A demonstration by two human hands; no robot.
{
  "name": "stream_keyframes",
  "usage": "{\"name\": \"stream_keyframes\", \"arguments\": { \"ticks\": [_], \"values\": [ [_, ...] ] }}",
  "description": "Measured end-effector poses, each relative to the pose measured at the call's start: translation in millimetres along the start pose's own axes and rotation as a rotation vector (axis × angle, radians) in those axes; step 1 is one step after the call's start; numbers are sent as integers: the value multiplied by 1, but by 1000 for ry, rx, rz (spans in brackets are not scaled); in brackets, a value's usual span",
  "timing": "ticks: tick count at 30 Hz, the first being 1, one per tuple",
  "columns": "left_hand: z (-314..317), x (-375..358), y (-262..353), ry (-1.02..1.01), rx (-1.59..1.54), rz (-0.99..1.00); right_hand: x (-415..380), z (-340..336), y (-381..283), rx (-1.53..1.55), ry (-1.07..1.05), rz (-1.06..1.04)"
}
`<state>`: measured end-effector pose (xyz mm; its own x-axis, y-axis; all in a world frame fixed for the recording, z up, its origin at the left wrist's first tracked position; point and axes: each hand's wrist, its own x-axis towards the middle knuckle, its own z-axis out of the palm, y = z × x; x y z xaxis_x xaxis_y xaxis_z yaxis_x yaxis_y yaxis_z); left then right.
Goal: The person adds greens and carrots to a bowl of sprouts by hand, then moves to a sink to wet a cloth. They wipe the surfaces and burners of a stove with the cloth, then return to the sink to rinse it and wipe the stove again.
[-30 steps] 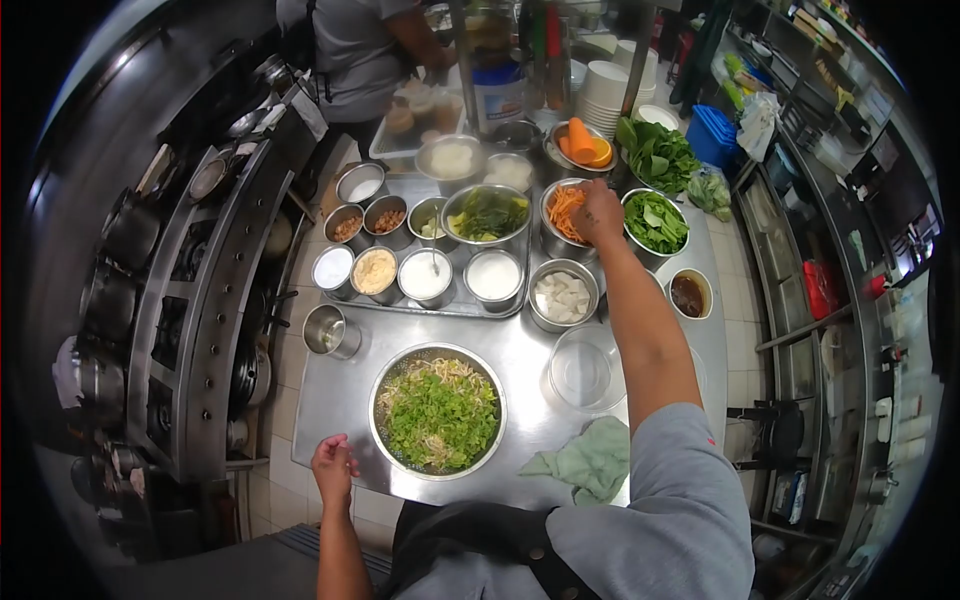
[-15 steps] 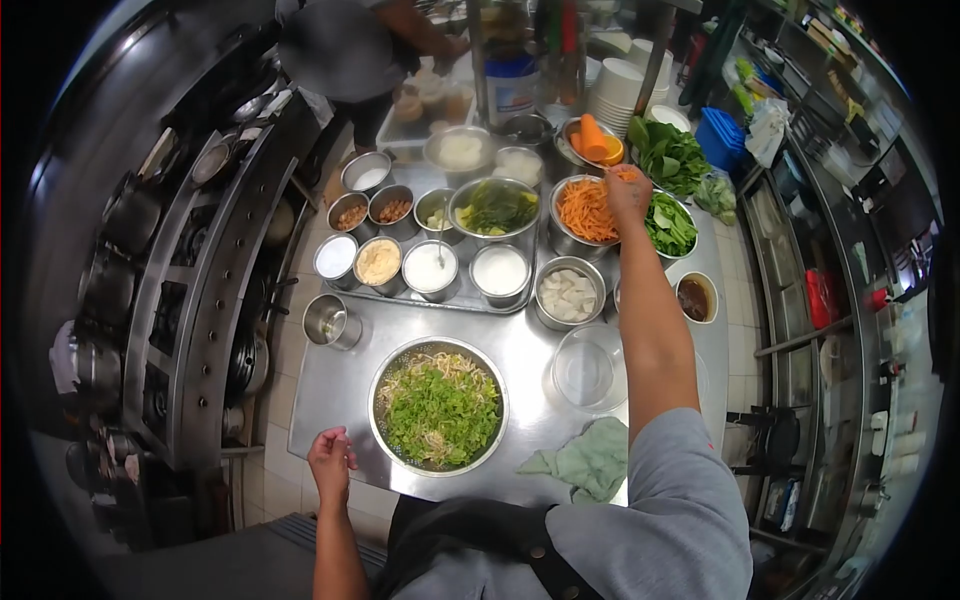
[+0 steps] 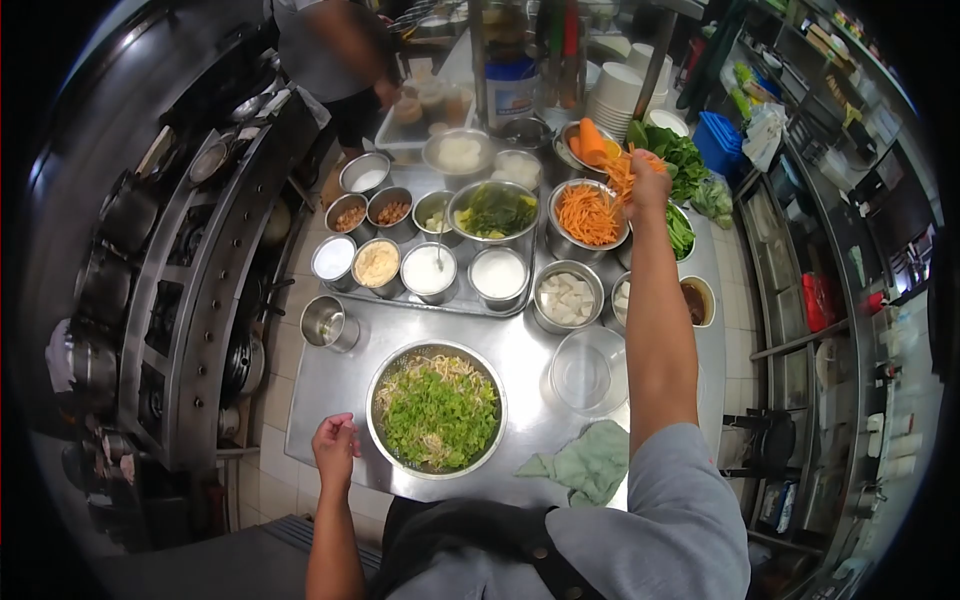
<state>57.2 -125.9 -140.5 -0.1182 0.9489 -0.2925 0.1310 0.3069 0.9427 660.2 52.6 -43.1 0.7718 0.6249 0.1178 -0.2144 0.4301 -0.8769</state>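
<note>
My right hand (image 3: 648, 184) is closed on a bunch of shredded carrot (image 3: 622, 170), raised at the right rim of a metal bowl of shredded carrot (image 3: 588, 214). Strands stick out to the left of the fingers. Low at the left, my left hand (image 3: 335, 446) hangs beside the table edge with its fingers curled; whether it holds anything is too small to tell. To its right is a perforated metal bowl (image 3: 438, 408) of chopped greens and bean sprouts. A bowl of white pieces (image 3: 568, 297) stands below the carrot bowl.
A tray (image 3: 450, 296) bears several metal containers. A clear lidded container (image 3: 588, 372), a green cloth (image 3: 582, 462) and a metal cup (image 3: 329, 323) lie or stand on the table (image 3: 320, 400). Another person (image 3: 335, 55) stands at the far left; stoves line the left.
My right hand has lifted a bunch of shredded carrot above the bowl and shifted slightly right. The other person's body and arm have moved. My left hand has barely moved.
</note>
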Motion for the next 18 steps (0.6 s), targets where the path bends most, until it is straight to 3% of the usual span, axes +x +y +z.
{"name": "stream_keyframes", "arguments": {
  "ticks": [3, 7, 13, 18],
  "values": [
    [7, 10, -2, -28, -4, 23, -41, 25, -28, 129, -126, -34],
    [18, 27, -8, -63, 56, 75, -155, 69, -48, 298, -392, 170],
    [35, 43, 1, -150, 86, 143, -331, 92, 3, -96, -601, 321],
    [31, 38, 16, -236, 110, 113, -389, 95, 18, -354, -637, 304]
  ]
}}
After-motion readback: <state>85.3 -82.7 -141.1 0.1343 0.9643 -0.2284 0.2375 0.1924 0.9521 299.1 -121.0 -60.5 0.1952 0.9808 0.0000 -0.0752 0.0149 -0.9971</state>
